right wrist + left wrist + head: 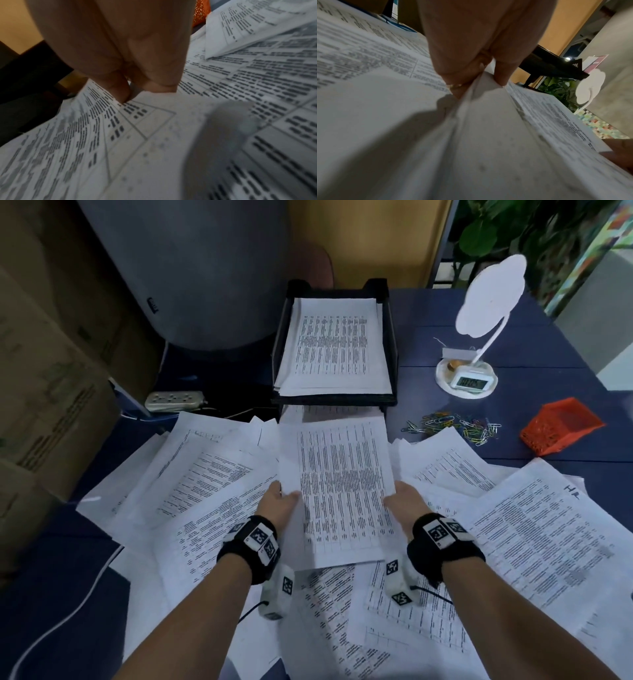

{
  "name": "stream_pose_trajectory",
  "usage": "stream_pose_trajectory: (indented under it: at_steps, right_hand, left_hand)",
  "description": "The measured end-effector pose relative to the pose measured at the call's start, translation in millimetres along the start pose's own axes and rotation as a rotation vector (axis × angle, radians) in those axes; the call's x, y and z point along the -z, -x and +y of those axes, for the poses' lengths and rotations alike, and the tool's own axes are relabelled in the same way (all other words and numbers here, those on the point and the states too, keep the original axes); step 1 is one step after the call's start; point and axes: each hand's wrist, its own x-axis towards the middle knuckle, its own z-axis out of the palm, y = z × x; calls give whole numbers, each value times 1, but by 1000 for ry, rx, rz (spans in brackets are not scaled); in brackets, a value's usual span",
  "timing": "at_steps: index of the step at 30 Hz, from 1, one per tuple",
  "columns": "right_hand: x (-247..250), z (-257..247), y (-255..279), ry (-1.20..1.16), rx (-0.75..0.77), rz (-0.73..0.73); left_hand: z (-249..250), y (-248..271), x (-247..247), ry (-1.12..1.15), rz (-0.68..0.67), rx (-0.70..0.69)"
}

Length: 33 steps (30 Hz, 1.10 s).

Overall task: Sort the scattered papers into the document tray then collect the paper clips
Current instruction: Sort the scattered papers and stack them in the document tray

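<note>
Step in hand: paper sorting. The left hand (281, 501) and right hand (404, 501) each pinched a side edge of one sheet (337, 487), fingers curled, just before the tray (390, 344). Next move likely requires sliding it in level. Clips (455, 428) lay uncollected.

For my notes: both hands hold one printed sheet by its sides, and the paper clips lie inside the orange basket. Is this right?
Not quite. The paper clips lie loose on the table beside the orange basket, as the head view shows. Left hand and right hand do hold the sheet.
</note>
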Motion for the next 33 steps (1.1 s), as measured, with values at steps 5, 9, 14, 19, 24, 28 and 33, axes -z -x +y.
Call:
stream_pose_trajectory:
  at_steps: [5,9,14,19,24,28,33]
  right_hand:
    - [9,-29,-6,-90,52,119]
    - [19,-64,-2,-25,13,157]
    - [24,-82,-23,-56,85,200]
    - [24,-93,-24,-181,64,-77]
    - [17,-89,-33,-312,-8,-87]
    - [15,-97,-51,-463,40,132]
    - [17,-110,-71,-507,70,221]
  left_hand:
    - [1,-5,10,-29,-55,32]
    - [2,-9,14,82,-122,47]
    - [14,-30,19,41,-105,35]
    - [36,-57,23,119,-34,-14]
    - [58,-82,26,133,19,-94]
    - [75,-103,22,349,81,-107]
    - [89,-130,17,509,150,-99]
